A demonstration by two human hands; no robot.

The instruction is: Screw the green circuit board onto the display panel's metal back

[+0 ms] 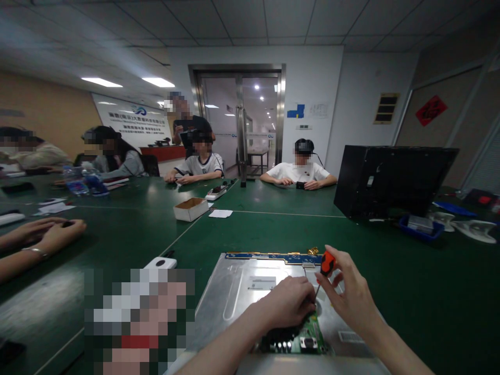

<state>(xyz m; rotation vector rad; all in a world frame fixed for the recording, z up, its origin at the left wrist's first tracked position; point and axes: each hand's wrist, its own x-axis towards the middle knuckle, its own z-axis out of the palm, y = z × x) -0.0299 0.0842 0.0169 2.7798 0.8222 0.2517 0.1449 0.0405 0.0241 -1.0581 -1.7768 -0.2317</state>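
Note:
My right hand (347, 284) pinches a screwdriver (328, 264) by its orange and black handle. The thin shaft slants down toward a green circuit board (314, 330), its tip close to the fingers of my left hand (291, 302). That hand is closed low over the board; what its fingers hold, if anything, is hidden. Both hands work above a silver metal panel (214, 297), on which the green board sits. Along the panel's far edge runs a narrow blue circuit strip (265, 257), with a small connector (308, 265) just below it.
On the green table (253, 234) stand a white box (191, 209), a white power strip (162, 262) and paper. A black monitor-like casing (390, 182) and a blue tray (421, 227) are at right. Another person's hands (58, 234) are at left; several people sit beyond.

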